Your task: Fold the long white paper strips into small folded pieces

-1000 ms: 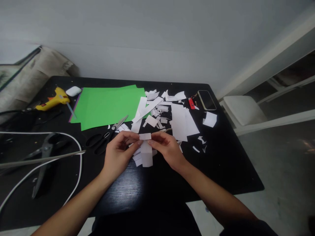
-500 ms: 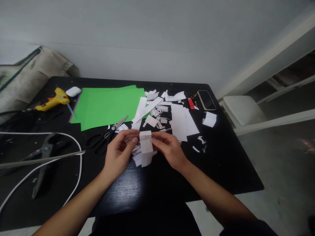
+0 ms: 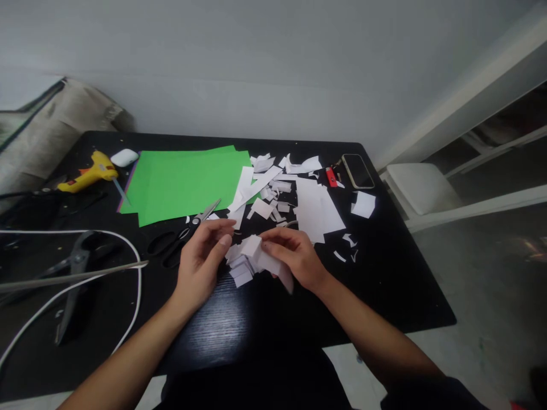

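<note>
My right hand (image 3: 297, 256) pinches a folded white paper piece (image 3: 273, 265) by its upper edge, tilted with its lower end toward me. Left of it, my left hand (image 3: 205, 253) is apart from the paper, thumb and fingers parted with nothing between them. Cut paper scraps (image 3: 241, 270) lie on the black table beneath and between the hands. Beside my left hand rest black-handled scissors (image 3: 186, 230), blades toward the green sheets (image 3: 188, 182).
White strips and scraps (image 3: 262, 208) lie behind my hands, with white sheets (image 3: 318, 210) to their right. A folded paper cube (image 3: 363, 205), red lighter (image 3: 331, 177) and phone (image 3: 358, 171) sit farther right. At left are a yellow glue gun (image 3: 92, 171), white cable (image 3: 139, 285) and larger scissors (image 3: 79, 273).
My left hand has let go of the folded paper and moved slightly left. The paper, upright between both hands before, now tilts in my right hand alone.
</note>
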A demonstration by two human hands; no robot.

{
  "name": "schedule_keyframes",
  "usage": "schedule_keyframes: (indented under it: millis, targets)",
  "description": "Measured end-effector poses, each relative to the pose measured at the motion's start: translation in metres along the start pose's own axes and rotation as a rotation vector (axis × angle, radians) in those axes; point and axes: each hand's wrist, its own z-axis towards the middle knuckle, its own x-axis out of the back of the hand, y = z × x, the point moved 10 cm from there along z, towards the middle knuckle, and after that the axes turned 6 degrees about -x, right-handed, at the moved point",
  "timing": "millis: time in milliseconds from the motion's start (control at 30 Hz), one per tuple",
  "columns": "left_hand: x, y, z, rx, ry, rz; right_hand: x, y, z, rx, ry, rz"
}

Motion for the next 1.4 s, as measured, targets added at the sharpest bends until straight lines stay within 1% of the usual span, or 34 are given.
schedule_keyframes:
  millis: [67,133,167,233,333,400,500,567,633,700,767,833,933,1067,1167,1300,1400]
  targets:
    - [-0.010,0.001,0.000,-0.008,-0.119,-0.027,-0.007,-0.001,0.001,-0.022,-0.087,-0.038]
    - [-0.021,-0.002,-0.002,0.041,-0.235,-0.050,-0.010,-0.003,0.002,-0.020,-0.139,-0.077]
    - [-0.025,-0.005,-0.004,0.081,-0.277,-0.059,-0.009,-0.004,0.003,-0.015,-0.147,-0.092]
    - [-0.031,-0.011,-0.007,0.158,-0.317,-0.086,-0.007,-0.003,0.005,-0.020,-0.146,-0.092]
    - [-0.030,-0.017,-0.008,0.218,-0.291,-0.164,-0.003,0.002,0.007,-0.074,-0.142,0.004]
    - [-0.024,-0.019,-0.007,0.210,-0.229,-0.197,0.003,0.004,0.010,-0.114,-0.114,0.134]
    - [-0.013,-0.019,-0.004,0.172,-0.128,-0.213,0.017,0.011,0.015,-0.181,-0.001,0.399]
    - [-0.007,-0.019,-0.002,0.160,-0.067,-0.213,0.023,0.019,0.016,-0.239,0.063,0.575]
    - [-0.003,-0.020,-0.001,0.165,-0.009,-0.206,0.020,0.027,0.017,-0.284,0.071,0.703]
    - [0.000,-0.021,0.000,0.175,0.036,-0.199,0.009,0.033,0.017,-0.321,0.024,0.759]
    - [0.000,-0.021,0.001,0.187,0.047,-0.193,-0.005,0.040,0.015,-0.363,-0.045,0.749]
    - [-0.004,-0.021,0.000,0.203,0.026,-0.193,-0.015,0.044,0.013,-0.367,-0.088,0.699]
    - [-0.011,-0.019,-0.001,0.207,-0.032,-0.196,-0.017,0.046,0.012,-0.332,-0.088,0.610]
    - [-0.017,-0.013,-0.001,0.160,-0.093,-0.163,-0.011,0.046,0.012,-0.313,-0.030,0.543]
    - [-0.020,-0.012,-0.001,0.135,-0.120,-0.145,-0.003,0.040,0.012,-0.244,0.044,0.484]
    - [-0.019,-0.013,-0.001,0.098,-0.123,-0.146,0.007,0.031,0.010,-0.140,0.145,0.410]
    - [-0.019,-0.014,-0.002,0.071,-0.117,-0.127,0.010,0.028,0.008,-0.104,0.176,0.362]
